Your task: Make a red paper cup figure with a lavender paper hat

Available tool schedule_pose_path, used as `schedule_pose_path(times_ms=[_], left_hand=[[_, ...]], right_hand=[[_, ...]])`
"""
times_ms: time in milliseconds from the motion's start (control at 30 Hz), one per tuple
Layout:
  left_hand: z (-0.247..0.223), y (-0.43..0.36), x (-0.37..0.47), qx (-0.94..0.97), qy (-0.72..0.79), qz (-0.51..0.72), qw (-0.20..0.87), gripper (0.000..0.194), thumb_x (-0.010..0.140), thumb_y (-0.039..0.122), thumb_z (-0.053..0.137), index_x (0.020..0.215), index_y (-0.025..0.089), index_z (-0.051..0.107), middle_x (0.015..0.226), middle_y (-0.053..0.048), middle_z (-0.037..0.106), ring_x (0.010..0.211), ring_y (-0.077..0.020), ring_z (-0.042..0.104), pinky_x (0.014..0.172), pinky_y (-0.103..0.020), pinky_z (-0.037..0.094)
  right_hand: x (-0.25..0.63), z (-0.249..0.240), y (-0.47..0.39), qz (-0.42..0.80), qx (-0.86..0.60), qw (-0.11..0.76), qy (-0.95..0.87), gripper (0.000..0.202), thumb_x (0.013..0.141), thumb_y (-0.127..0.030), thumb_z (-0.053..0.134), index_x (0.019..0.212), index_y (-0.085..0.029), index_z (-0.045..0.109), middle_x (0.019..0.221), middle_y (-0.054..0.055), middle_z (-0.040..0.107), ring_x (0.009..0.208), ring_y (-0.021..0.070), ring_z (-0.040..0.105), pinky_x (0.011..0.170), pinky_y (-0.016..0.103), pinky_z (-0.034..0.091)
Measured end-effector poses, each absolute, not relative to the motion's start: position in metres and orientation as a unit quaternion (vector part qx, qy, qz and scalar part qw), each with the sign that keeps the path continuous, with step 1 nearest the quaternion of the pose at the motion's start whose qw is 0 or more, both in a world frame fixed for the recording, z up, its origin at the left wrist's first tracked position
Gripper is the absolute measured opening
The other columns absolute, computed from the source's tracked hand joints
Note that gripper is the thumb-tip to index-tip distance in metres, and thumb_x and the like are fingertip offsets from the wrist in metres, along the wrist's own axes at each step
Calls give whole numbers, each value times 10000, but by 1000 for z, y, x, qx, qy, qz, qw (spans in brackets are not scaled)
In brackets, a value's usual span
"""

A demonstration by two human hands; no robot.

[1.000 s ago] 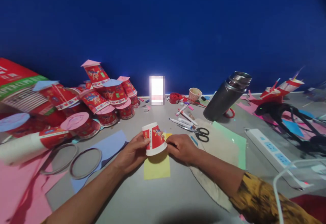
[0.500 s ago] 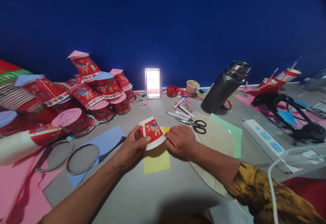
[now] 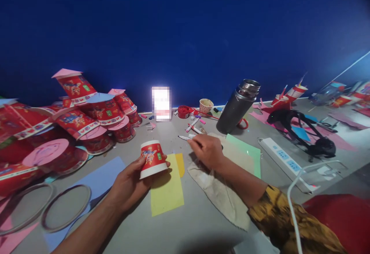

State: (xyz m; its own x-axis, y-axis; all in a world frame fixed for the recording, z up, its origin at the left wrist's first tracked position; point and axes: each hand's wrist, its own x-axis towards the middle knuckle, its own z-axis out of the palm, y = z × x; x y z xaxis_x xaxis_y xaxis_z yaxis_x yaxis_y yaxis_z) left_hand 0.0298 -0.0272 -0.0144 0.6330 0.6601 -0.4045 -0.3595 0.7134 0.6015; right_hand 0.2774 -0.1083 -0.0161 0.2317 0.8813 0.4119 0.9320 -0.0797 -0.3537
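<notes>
A red paper cup with a white rim and a printed picture is upside down in my left hand, its fingers and thumb around the sides. Below it on the table lies a yellow paper sheet, with a small orange-yellow piece at its edge. My right hand is closed, fingertips bent down at the white marker and the scissors, which it mostly covers. What those fingers grip, if anything, is hidden. A beige cloth spreads under my right wrist.
Several red cups with paper tops are stacked at left, near grey rings and blue paper. A dark thermos stands behind my right hand. Right of it are a power strip, a white cable and a black strapped device.
My right hand has left the cup and moved to the markers and scissors. The left hand has turned the cup more upright. The whole view has shifted to the right.
</notes>
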Motion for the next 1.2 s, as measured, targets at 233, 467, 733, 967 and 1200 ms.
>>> schedule_pose_path(times_ms=[233,467,733,967,1200], left_hand=[[-19,-26,26,229,299,262,889,731,890,250,668,1542,33,417,1143,-234,784,1001,-382,774,939,-535,617],[-23,-25,24,238,276,249,898,700,864,238,682,1504,47,474,1193,-240,766,1033,-397,765,948,-526,611],[-23,-26,23,243,277,243,897,621,862,240,710,1425,42,539,1142,-232,779,1001,-371,775,941,-505,614],[-23,-29,24,265,293,247,885,559,857,219,724,1383,87,586,1087,-200,790,951,-368,782,880,-517,628],[-23,-30,25,268,304,252,879,422,798,229,804,1172,74,686,1073,-219,786,910,-372,782,874,-513,622]], right_hand=[[326,-10,-93,-47,-827,229,-512,224,1003,-309,535,940,-227,733,971,52,770,885,207,663,717,275,389],[336,-25,-88,7,-826,187,-531,204,964,-360,637,980,-207,772,1039,102,720,970,234,649,744,283,414],[346,-29,-81,22,-830,236,-505,175,945,-353,652,905,-213,749,958,59,730,889,199,647,731,266,405],[358,9,-57,7,-795,359,-489,186,902,-311,632,1047,-231,716,956,40,756,839,206,666,758,292,452],[368,22,12,26,-745,462,-480,248,895,-354,602,971,-159,734,803,42,750,710,175,674,663,261,498]])
